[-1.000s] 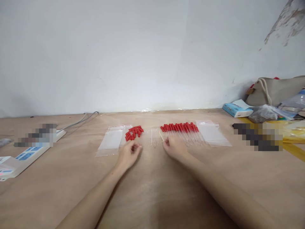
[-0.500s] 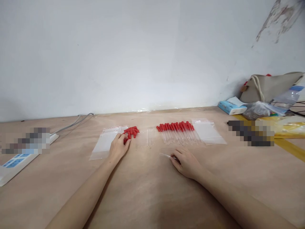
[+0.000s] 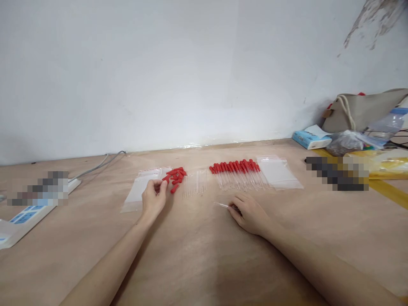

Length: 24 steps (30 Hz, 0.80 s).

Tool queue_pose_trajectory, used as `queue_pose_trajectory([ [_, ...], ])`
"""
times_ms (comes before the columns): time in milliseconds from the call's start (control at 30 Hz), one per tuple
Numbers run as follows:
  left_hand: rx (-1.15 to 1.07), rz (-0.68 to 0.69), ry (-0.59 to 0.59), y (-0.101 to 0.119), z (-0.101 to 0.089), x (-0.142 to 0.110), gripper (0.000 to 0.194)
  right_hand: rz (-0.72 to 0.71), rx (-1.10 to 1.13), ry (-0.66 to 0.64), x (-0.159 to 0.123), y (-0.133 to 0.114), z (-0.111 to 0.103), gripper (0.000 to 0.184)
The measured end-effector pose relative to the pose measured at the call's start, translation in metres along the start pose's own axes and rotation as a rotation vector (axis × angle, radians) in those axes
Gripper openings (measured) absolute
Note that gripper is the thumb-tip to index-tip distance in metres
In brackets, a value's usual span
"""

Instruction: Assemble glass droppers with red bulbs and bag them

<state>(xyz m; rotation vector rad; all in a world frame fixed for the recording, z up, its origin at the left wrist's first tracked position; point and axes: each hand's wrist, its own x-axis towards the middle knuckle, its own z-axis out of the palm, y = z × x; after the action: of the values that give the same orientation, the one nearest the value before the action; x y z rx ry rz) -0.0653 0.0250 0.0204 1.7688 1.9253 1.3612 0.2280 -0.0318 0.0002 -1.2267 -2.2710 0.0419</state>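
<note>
My left hand is closed in a pinch at the near left side of a small pile of red rubber bulbs, with one red bulb at its fingertips. A single loose bulb lies just right of those fingers. My right hand rests low over the table, its fingers closed on a thin clear glass tube that points left. Bare glass tubes lie in a row between the hands. Beyond my right hand is a row of droppers, clear tubes with red bulbs fitted.
Clear zip bags lie left and right of the parts. A power strip is at far left, with a grey cable. On the right are a blue tissue pack, plastic bags, a grey bag and a blurred dark object.
My right hand has drawn back toward me and right, carrying the glass tube out of the row. My left hand moved to the bulb pile, then pulled slightly back with a red bulb.
</note>
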Motion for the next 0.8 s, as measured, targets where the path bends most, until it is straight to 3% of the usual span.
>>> queue_pose_trajectory([
  [133,-0.229,0.207,-0.357,0.021,0.01,-0.029,0.018,0.02,0.013,0.031,-0.001,0.001,0.0,0.01],
  [200,-0.217,0.315,-0.519,0.03,0.013,-0.043,0.024,0.031,0.034,0.047,-0.001,0.002,0.002,0.009],
  [267,-0.168,0.414,-0.606,0.035,0.016,-0.054,0.026,0.05,0.07,0.065,-0.002,0.005,0.005,0.01],
  [400,-0.101,0.465,-0.643,0.038,0.02,-0.061,0.022,0.066,0.153,0.095,-0.004,0.01,0.012,0.011],
  [567,-0.106,0.414,-0.612,0.039,0.027,-0.06,0.016,0.004,0.132,0.134,-0.003,0.008,0.011,0.025],
  [800,-0.218,0.303,-0.627,0.043,0.025,-0.066,0.016,0.003,0.275,0.104,-0.002,-0.01,0.004,0.023],
])
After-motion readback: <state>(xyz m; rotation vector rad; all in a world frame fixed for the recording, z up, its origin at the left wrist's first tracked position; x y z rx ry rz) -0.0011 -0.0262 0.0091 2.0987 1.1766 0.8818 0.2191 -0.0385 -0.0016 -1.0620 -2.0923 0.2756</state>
